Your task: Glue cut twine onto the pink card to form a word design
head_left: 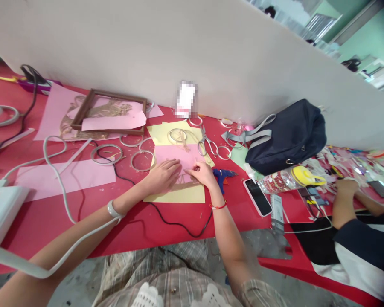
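My left hand [163, 174] lies flat with fingers stretched out on a pink paper sheet [176, 158] that rests on a yellow sheet [179, 195]. My right hand [202, 172] is beside it, fingers pinched together on something small and thin on the pink sheet that I cannot make out. A blue glue gun [223, 175] lies just right of my right hand, its black cord running back toward me. Scissors [206, 143] lie beyond the hands.
Several rings [106, 154] are scattered on the red table [45, 213]. A brown frame [110, 111] sits on pink paper at the back left. A dark bag [288, 136], a phone [257, 197] and a bottle [284, 180] lie to the right. Another person's arm [348, 204] works at the far right.
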`<action>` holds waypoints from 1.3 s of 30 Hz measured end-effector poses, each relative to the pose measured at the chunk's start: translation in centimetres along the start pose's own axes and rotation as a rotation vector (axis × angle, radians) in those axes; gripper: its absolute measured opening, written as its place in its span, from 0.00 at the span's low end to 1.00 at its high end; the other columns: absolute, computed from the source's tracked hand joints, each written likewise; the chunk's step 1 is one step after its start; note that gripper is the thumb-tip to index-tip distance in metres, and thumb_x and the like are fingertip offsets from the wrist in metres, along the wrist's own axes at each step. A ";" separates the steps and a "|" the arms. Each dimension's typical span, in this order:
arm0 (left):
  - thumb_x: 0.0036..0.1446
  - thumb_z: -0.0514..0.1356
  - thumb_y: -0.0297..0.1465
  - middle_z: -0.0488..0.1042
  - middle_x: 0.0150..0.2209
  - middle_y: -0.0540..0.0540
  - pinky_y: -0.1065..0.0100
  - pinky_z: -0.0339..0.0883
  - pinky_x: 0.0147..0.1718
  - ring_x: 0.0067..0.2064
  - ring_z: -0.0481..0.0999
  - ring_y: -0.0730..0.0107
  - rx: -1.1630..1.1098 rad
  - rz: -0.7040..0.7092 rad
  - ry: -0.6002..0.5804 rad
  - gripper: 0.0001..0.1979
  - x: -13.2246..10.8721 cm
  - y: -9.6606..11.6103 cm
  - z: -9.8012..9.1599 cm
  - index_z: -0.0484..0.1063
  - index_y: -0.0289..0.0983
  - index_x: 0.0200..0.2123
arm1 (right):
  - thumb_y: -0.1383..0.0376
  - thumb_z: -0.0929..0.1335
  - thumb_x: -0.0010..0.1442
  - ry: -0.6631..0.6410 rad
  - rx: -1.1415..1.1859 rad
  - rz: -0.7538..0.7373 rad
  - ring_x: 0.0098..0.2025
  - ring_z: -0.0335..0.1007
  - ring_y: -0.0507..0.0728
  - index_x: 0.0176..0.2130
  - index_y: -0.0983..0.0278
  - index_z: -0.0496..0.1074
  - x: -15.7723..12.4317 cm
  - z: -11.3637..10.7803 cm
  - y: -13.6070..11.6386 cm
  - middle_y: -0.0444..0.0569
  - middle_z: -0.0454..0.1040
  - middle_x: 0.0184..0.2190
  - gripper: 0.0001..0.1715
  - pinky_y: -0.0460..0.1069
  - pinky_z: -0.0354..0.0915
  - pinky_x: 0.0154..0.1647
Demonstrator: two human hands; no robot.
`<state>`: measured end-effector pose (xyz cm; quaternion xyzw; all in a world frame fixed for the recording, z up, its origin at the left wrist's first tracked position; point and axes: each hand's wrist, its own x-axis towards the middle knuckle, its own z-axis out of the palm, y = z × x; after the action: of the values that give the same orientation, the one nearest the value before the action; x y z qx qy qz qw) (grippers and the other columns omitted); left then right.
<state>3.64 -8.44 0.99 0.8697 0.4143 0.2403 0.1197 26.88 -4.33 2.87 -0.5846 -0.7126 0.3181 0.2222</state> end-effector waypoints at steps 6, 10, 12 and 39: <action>0.74 0.48 0.34 0.71 0.66 0.32 0.46 0.65 0.67 0.69 0.69 0.48 -0.021 -0.007 -0.009 0.23 0.0 -0.1 -0.2 0.71 0.32 0.63 | 0.58 0.79 0.50 -0.091 0.074 0.027 0.26 0.65 0.53 0.26 0.61 0.70 0.1 -0.5 0.9 0.39 0.69 0.21 0.18 0.47 0.61 0.29; 0.74 0.49 0.34 0.71 0.66 0.32 0.46 0.65 0.67 0.69 0.69 0.48 -0.015 -0.012 -0.011 0.22 0.0 0.1 -0.4 0.71 0.33 0.63 | 0.61 0.79 0.49 -0.065 0.057 0.035 0.26 0.66 0.52 0.26 0.61 0.70 0.2 -0.4 0.7 0.39 0.70 0.21 0.17 0.46 0.61 0.29; 0.73 0.50 0.34 0.71 0.66 0.32 0.45 0.65 0.67 0.69 0.69 0.48 0.000 0.012 -0.023 0.22 -0.1 0.3 -0.6 0.71 0.34 0.63 | 0.58 0.80 0.49 -0.057 0.054 0.028 0.25 0.66 0.53 0.26 0.61 0.70 0.2 -0.3 0.6 0.40 0.70 0.20 0.18 0.47 0.61 0.28; 0.75 0.52 0.38 0.69 0.68 0.30 0.41 0.60 0.69 0.71 0.65 0.43 0.075 0.156 -0.058 0.21 -0.2 2.5 0.0 0.73 0.34 0.62 | 0.50 0.78 0.52 -0.048 0.073 0.001 0.27 0.68 0.55 0.24 0.60 0.67 -0.1 -0.7 -0.4 0.43 0.71 0.21 0.24 0.48 0.63 0.29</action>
<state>5.22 -10.18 1.96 0.9097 0.3503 0.2081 0.0798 27.14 -4.35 3.64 -0.5684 -0.7054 0.3582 0.2260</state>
